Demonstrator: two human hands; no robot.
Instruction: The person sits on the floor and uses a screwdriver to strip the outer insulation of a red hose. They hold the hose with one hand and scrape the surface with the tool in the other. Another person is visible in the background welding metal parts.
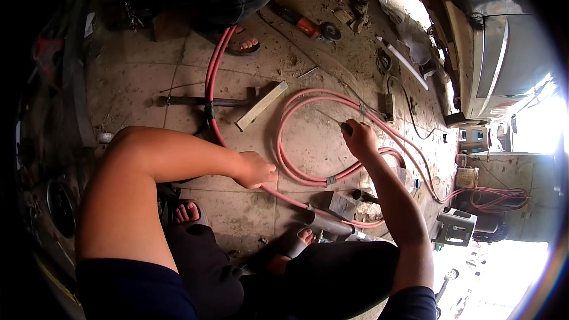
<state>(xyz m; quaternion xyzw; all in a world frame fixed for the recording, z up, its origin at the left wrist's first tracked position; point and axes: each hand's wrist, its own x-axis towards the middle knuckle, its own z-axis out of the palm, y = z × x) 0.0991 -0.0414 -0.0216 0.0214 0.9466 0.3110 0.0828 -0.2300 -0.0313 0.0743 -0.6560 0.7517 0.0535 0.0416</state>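
Observation:
My left hand (256, 170) is closed around a red hose (290, 197) just left of the picture's middle. From that hand, the hose runs up to a doubled stretch bound with black tape (209, 110), and also down to the right. In my right hand (360, 141) is a screwdriver-like tool with a dark and yellow handle (346, 128); its thin shaft (328, 117) points up and left. The tool is over a loose coil of the pinkish-red hose (283, 142), tied with dark tape (331, 180). Its exact tip is hard to make out.
A hammer (225, 102) and a rectangular metal bar (261, 106) lie beyond my left hand. An orange angle grinder (308, 26) rests farther off, near another person's foot (249, 43). Metal pipe pieces (326, 223) lie by my feet. A vehicle (504, 65) stands at right, near a plastic stool (455, 227).

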